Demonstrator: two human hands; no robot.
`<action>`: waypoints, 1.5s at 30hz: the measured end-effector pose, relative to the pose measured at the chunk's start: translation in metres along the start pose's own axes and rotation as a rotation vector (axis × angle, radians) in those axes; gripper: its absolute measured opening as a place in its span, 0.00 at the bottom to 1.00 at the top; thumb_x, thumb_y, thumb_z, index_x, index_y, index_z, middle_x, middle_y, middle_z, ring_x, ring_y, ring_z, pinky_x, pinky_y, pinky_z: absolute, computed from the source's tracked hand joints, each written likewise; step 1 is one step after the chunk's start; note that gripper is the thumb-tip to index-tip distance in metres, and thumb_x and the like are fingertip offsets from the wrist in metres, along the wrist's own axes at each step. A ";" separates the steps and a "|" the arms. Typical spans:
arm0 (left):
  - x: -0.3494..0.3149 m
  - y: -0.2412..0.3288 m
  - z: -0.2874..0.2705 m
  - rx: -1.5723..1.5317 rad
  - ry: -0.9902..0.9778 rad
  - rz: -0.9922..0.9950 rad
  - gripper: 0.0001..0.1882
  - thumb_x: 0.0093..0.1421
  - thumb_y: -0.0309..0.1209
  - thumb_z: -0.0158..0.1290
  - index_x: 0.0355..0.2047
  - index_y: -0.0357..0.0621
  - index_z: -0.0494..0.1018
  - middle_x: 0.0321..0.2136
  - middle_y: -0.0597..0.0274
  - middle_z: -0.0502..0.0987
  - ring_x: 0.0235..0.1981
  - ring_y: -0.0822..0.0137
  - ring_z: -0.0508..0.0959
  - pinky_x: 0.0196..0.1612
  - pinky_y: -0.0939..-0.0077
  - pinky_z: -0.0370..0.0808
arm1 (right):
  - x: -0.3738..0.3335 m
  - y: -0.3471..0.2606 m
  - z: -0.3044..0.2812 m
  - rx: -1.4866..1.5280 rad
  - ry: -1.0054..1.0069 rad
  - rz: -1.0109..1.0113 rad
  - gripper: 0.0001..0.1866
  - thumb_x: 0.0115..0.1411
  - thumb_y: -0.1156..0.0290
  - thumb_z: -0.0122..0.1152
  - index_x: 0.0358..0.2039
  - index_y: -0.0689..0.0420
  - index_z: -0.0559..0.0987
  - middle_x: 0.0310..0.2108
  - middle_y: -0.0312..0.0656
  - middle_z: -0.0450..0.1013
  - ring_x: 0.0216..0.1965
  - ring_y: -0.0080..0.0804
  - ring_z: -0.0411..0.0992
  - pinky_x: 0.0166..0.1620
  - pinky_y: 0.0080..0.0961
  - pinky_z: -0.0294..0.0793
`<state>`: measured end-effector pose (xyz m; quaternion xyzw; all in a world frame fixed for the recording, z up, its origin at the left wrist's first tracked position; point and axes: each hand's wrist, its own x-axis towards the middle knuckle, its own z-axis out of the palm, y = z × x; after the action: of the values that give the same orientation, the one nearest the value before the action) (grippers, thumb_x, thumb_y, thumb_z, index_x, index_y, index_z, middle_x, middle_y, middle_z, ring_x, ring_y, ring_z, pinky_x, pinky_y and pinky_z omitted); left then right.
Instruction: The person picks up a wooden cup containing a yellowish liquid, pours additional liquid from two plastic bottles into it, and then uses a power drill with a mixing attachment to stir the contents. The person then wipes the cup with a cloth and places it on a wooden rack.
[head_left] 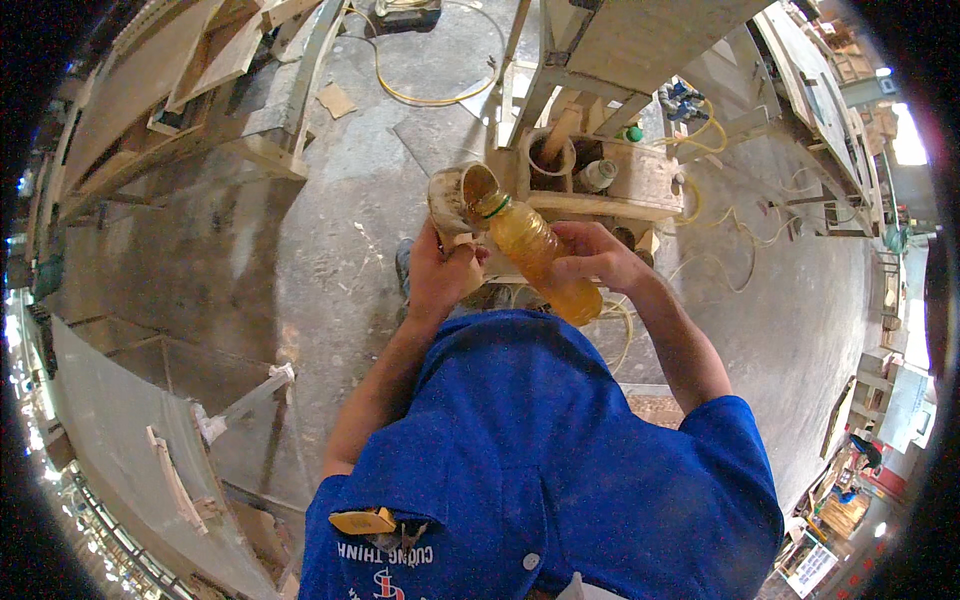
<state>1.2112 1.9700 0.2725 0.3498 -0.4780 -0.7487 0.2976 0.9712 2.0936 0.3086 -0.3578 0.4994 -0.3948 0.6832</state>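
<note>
Blue shirt (540,400): on the person, below the box (645,180) in view. Box: wooden. Bottle (530,245): amber, tilted, lower left of box, neck at mouth of the cup (444,203). Right hand (600,256): below box, fingers part-closed around bottle. Left hand (443,276): lower left of box, fingers curled on cup. Cup: left of box, stained.

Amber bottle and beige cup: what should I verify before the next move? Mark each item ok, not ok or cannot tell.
1. Right hand gripping the bottle: ok, it holds the body.
2. Left hand holding the cup: ok.
3. Bottle neck lined up with the cup's opening: ok, it is at the rim.
4. Liquid in the bottle: ok, amber contents show through.
5. Fill level inside the cup: cannot tell.
</note>
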 end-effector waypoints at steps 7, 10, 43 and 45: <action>0.004 -0.004 0.005 0.307 0.079 0.151 0.23 0.56 0.16 0.45 0.53 0.37 0.69 0.40 0.50 0.81 0.33 0.65 0.83 0.37 0.70 0.82 | -0.009 -0.031 0.007 -0.158 0.034 0.092 0.35 0.55 0.63 0.71 0.58 0.69 0.70 0.49 0.44 0.77 0.50 0.29 0.75 0.54 0.27 0.73; 0.005 0.001 0.006 0.330 0.035 0.107 0.23 0.55 0.15 0.44 0.53 0.37 0.69 0.41 0.50 0.81 0.33 0.65 0.83 0.38 0.70 0.82 | -0.013 -0.028 0.007 -0.138 0.095 0.103 0.36 0.55 0.64 0.70 0.60 0.69 0.69 0.50 0.46 0.76 0.50 0.30 0.75 0.55 0.28 0.73; 0.002 0.011 0.020 -0.358 -0.226 -0.374 0.26 0.56 0.19 0.58 0.56 0.35 0.68 0.42 0.46 0.81 0.36 0.51 0.84 0.38 0.55 0.84 | -0.036 -0.028 0.001 -0.448 0.496 -0.295 0.38 0.45 0.74 0.80 0.57 0.63 0.74 0.54 0.42 0.75 0.57 0.30 0.71 0.63 0.32 0.68; 0.004 0.013 0.025 -0.350 -0.201 -0.382 0.26 0.56 0.19 0.58 0.56 0.35 0.69 0.42 0.45 0.81 0.36 0.51 0.84 0.38 0.55 0.84 | -0.038 -0.028 -0.004 -0.557 0.616 -0.308 0.37 0.45 0.74 0.79 0.56 0.63 0.74 0.55 0.42 0.74 0.57 0.30 0.71 0.63 0.32 0.68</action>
<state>1.1898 1.9747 0.2908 0.3009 -0.2937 -0.8934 0.1581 0.9549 2.1154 0.3479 -0.4641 0.7078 -0.4305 0.3135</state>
